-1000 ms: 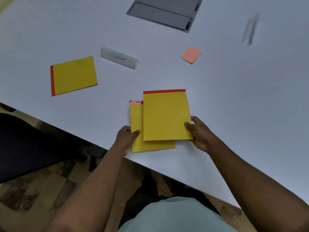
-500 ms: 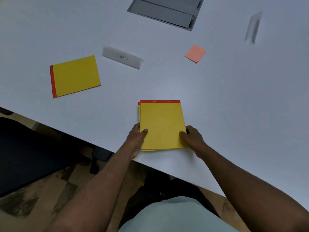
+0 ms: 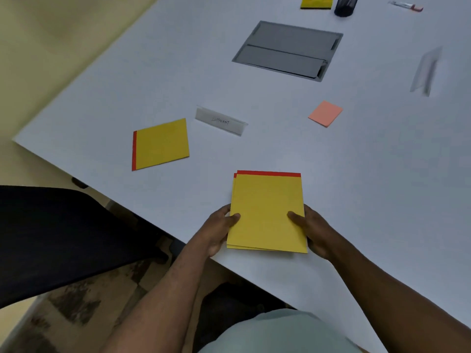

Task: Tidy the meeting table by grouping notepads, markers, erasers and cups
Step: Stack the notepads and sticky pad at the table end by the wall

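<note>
Two yellow notepads with red top strips lie stacked (image 3: 266, 210) near the front edge of the white table (image 3: 382, 174). My left hand (image 3: 219, 229) grips the stack's left edge, thumb on top. My right hand (image 3: 312, 229) grips its right edge the same way. A third yellow notepad (image 3: 160, 143) lies alone further left, its red strip turned to the left. At the far edge sit a yellow eraser (image 3: 316, 2), a dark cup (image 3: 345, 5) and a marker (image 3: 405, 6).
A clear name card reading ELEPHANT (image 3: 220, 121) stands beyond the stack. A pink sticky pad (image 3: 325, 113) lies to the right, a blurred clear stand (image 3: 425, 71) further right. A grey cable hatch (image 3: 288, 50) is set in the table. A black chair (image 3: 63, 238) stands at my left.
The upper notepad slid left and down onto the lower one, so the two now sit nearly squared. My view lifted, showing the far table edge.
</note>
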`<state>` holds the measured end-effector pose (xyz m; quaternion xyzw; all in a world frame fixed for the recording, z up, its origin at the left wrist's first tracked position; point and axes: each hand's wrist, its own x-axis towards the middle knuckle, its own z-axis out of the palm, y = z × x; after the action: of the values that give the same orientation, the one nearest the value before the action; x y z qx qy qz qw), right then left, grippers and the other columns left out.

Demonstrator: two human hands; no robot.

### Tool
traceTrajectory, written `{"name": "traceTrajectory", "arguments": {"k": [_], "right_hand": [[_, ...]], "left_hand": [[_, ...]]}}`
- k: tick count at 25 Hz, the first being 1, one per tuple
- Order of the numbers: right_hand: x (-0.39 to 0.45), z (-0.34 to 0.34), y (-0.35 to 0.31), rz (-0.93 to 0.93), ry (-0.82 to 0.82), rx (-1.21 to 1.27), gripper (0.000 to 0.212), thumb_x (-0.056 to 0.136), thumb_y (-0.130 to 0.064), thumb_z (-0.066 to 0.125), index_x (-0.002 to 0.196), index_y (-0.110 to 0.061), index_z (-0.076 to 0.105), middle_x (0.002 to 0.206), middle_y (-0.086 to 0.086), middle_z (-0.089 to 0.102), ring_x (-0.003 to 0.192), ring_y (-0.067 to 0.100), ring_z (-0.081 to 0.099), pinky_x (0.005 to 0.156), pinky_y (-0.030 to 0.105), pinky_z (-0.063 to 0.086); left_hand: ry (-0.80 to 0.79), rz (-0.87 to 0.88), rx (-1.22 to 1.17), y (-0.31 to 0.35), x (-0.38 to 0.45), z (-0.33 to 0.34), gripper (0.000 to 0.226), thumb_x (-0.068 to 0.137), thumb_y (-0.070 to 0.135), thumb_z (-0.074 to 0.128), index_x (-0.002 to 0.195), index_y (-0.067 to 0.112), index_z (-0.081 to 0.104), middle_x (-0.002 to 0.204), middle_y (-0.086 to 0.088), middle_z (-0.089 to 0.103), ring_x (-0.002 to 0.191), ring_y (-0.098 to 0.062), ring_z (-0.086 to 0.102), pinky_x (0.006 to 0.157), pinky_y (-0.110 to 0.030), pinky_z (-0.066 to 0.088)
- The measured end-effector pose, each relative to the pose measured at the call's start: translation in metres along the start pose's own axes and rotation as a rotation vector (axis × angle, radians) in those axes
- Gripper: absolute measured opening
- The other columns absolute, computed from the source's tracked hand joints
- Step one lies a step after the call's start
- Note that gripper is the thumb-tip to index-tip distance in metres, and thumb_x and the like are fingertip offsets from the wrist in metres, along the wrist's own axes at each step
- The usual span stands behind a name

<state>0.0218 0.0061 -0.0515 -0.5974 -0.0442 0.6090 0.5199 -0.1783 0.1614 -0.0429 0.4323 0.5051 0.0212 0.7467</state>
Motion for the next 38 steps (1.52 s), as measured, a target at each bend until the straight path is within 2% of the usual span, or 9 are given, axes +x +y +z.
{"name": "traceTrajectory", "arguments": {"k": [3,5,8,11,14,25,33,36,38], "right_hand": [[0.009,0.012,-0.008,-0.065,0.047,-0.008,0.046,0.096,-0.023,0.055,0.140,-0.020,0.041,0.135,0.005,0.057,0.117,0.026,0.058,0.098,0.048,0.048],[0.018,0.017,-0.019,-0.114,0.060,-0.003,0.047,0.095,-0.023,0.056,0.140,-0.021,0.041,0.137,0.004,0.055,0.119,0.026,0.057,0.100,0.048,0.047],[0.031,0.028,-0.031,-0.152,0.079,0.011,0.050,0.094,-0.023,0.057,0.141,-0.021,0.040,0.138,0.003,0.056,0.122,0.027,0.056,0.104,0.052,0.044],[0.042,0.038,-0.039,-0.163,0.143,0.030,0.052,0.093,-0.024,0.057,0.142,-0.022,0.039,0.139,0.002,0.055,0.123,0.027,0.055,0.104,0.054,0.043],[0.050,0.052,-0.041,-0.158,0.194,0.006,0.052,0.093,-0.026,0.057,0.142,-0.024,0.039,0.139,0.002,0.054,0.123,0.028,0.055,0.104,0.056,0.042],[0.067,0.090,-0.038,-0.132,0.303,-0.026,0.051,0.092,-0.025,0.058,0.140,-0.025,0.042,0.137,0.002,0.056,0.122,0.028,0.056,0.104,0.057,0.042],[0.064,0.084,-0.030,-0.117,0.365,-0.023,0.048,0.093,-0.027,0.059,0.138,-0.026,0.044,0.136,0.001,0.057,0.121,0.027,0.056,0.104,0.055,0.043],[0.063,0.082,-0.026,-0.099,0.380,-0.021,0.042,0.094,-0.026,0.059,0.134,-0.030,0.045,0.135,0.001,0.057,0.118,0.025,0.057,0.101,0.052,0.046],[0.062,0.081,-0.024,-0.091,0.377,-0.018,0.042,0.094,-0.026,0.059,0.133,-0.029,0.045,0.135,0.001,0.056,0.117,0.025,0.057,0.099,0.050,0.047]], "left_hand": [[0.125,0.016,0.185,0.018,0.007,-0.011,0.027,0.100,0.019,0.054,0.125,0.015,0.061,0.119,-0.007,0.070,0.097,-0.019,0.069,0.075,-0.030,0.055],[0.298,0.073,0.220,0.036,0.019,-0.027,0.026,0.096,0.022,0.058,0.121,0.015,0.062,0.120,-0.010,0.068,0.093,-0.020,0.068,0.080,-0.034,0.056],[0.576,0.102,0.245,0.058,0.048,-0.070,0.045,0.092,0.028,0.063,0.134,0.014,0.053,0.132,-0.012,0.060,0.117,-0.029,0.059,0.101,-0.041,0.048],[0.740,0.063,0.249,0.078,0.079,-0.124,0.062,0.089,0.032,0.067,0.142,0.012,0.042,0.143,-0.012,0.049,0.127,-0.031,0.050,0.104,-0.040,0.044],[0.891,-0.008,0.391,0.098,0.105,-0.177,0.080,0.085,0.039,0.072,0.147,0.008,0.032,0.149,-0.018,0.039,0.134,-0.038,0.041,0.104,-0.049,0.042],[0.981,-0.285,0.497,0.142,0.155,-0.239,0.121,0.074,0.056,0.077,0.156,0.005,0.004,0.162,-0.019,0.009,0.147,-0.038,0.017,0.116,-0.053,0.022],[1.044,-0.326,0.632,0.145,0.164,-0.268,0.111,0.057,0.052,0.089,0.140,0.004,0.033,0.141,-0.025,0.039,0.131,-0.039,0.038,0.106,-0.053,0.034],[1.073,-0.288,0.509,0.146,0.159,-0.274,0.068,0.072,0.028,0.084,0.126,0.007,0.049,0.127,-0.019,0.052,0.118,-0.033,0.051,0.100,-0.046,0.043],[1.057,-0.090,0.321,0.145,0.149,-0.273,0.040,0.079,0.017,0.072,0.116,0.008,0.059,0.119,-0.013,0.062,0.104,-0.029,0.063,0.088,-0.039,0.053]]}}
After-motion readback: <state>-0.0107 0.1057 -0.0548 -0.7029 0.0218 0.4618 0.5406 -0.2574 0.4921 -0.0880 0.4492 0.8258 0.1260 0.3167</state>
